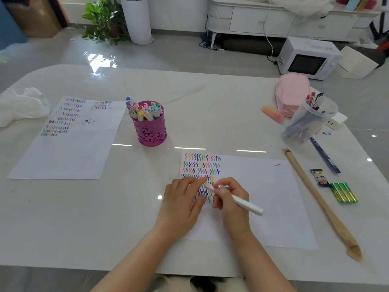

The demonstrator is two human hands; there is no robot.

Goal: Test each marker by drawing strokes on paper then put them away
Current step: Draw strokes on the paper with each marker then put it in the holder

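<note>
As left hand (181,204) rests (flat) — right (230,200) grips marker (247,205)

The table (210,114) fills the middle of the frame. At lower centre lies a sheet of paper (263,197). The left hand (181,203) rests flat on its left part. Just right of it, the right hand (229,199) grips a marker (248,205). A second sheet (80,152) lies at centre left, with a cloth (19,108) at its upper left. Between the sheets and higher up stands a holder (151,131) with markers (143,110) in it. At upper right, a pouch (291,91) sits behind a cup of pens (305,123). Below the cup, a stick (315,197) runs down the right side, with a ruler (324,157) and batteries (344,192) to its right.
</note>
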